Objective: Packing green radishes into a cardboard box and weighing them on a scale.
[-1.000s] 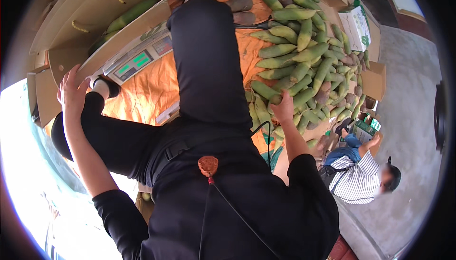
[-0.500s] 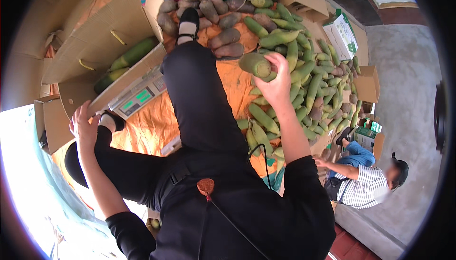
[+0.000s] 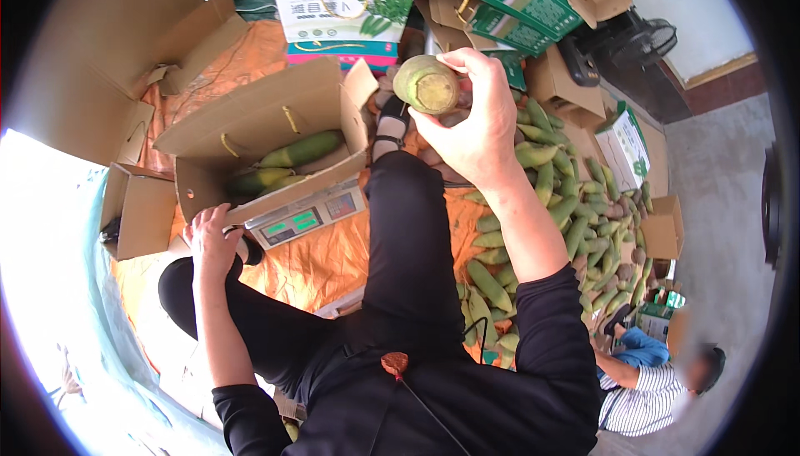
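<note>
A thick green radish (image 3: 414, 83), its pale cut-looking end turned toward me, is gripped between the thumb and fingers of my right hand (image 3: 483, 119). I hold it up in front of the far cartons, to the right of the open cardboard box (image 3: 258, 110). Several green radishes (image 3: 302, 149) lie inside that box, which has yellow cord handles. My left hand (image 3: 212, 239) has its fingers curled over the box's near left corner. Beneath the box, a scale (image 3: 304, 219) shows lit green displays.
A heap of green radishes (image 3: 575, 214) covers the right side. Printed cartons (image 3: 346, 10) stand at the back, and a black fan (image 3: 642, 44) is at the far right. A person in a striped shirt (image 3: 646, 393) sits at lower right. An orange sheet (image 3: 333, 269) lies underneath.
My right hand has lifted the radish away from the heap, toward the far cartons, turning its end to me. My left hand stays at the box corner. The whole view has shifted.
</note>
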The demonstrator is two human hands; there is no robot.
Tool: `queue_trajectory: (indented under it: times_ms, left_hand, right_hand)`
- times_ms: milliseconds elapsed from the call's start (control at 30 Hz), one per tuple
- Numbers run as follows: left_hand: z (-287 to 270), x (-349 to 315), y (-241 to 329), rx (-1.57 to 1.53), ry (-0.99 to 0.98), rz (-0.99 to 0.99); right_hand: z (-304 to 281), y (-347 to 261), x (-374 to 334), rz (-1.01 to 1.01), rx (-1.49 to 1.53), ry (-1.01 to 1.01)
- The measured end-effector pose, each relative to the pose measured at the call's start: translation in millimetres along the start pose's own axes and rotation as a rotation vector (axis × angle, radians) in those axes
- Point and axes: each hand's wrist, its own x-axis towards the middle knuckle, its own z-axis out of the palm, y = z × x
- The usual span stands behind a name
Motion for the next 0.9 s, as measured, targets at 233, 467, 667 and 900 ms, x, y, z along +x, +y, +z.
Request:
queue_trajectory:
  times_ms: [233, 467, 667, 900]
  left_hand:
    - [-2, -3, -2, -0.029, -0.012, -0.023]
    - [-28, 5, 26, -0.231, 0.259, 0.152]
    - [-28, 17, 60, -0.768, 0.426, 0.218]
    - [-2, 13, 52, -1.133, 0.426, 0.270]
  right_hand:
    - [42, -51, 41, -0.270, 0.099, -0.057]
    - [106, -82, 17, -0.210, 0.234, -0.263]
    - [134, -116, 1, -0.202, 0.389, -0.344]
    - [137, -122, -8, -0.171, 0.430, -0.489]
